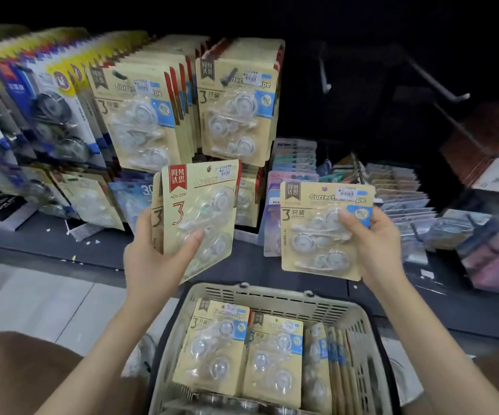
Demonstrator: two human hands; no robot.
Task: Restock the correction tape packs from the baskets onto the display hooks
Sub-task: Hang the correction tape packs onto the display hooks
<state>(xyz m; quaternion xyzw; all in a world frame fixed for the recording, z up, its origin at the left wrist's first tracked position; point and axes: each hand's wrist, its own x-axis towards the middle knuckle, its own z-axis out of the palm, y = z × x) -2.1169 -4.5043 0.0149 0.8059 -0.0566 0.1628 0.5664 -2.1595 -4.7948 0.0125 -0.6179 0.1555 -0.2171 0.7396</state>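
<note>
Head view. The left hand (155, 259) grips a small stack of red-banner packs (200, 214) from below. Its thumb lies across the front blister and its fingers are curled behind the cards. The edge of a second card shows behind the front one at the left. The stack is tilted and is held above the basket (272, 295), just below the hung packs (239, 100).

The right hand (376, 244) pinches a single blue-label pack (326, 232) at its right edge. The thumb presses on the upper blister and the fingers are clamped behind the card. This pack is held nearly upright, beside the left hand's stack but well apart from it, in front of the pastel packs (293, 163) on the lower shelf (242, 265).

More correction tape packs fill the basket. Two basket packs (212, 345) lie face up side by side, and others stand on edge along the right wall.

On the display, the hung packs form two dense rows of the same beige product, each card carrying three clear dispensers. Blue packs (50, 94) hang to their left. To the right, two metal hooks (439, 82) project from the dark panel.

Pale floor (32, 295) tiles show at lower left, below the shelf edge.
</note>
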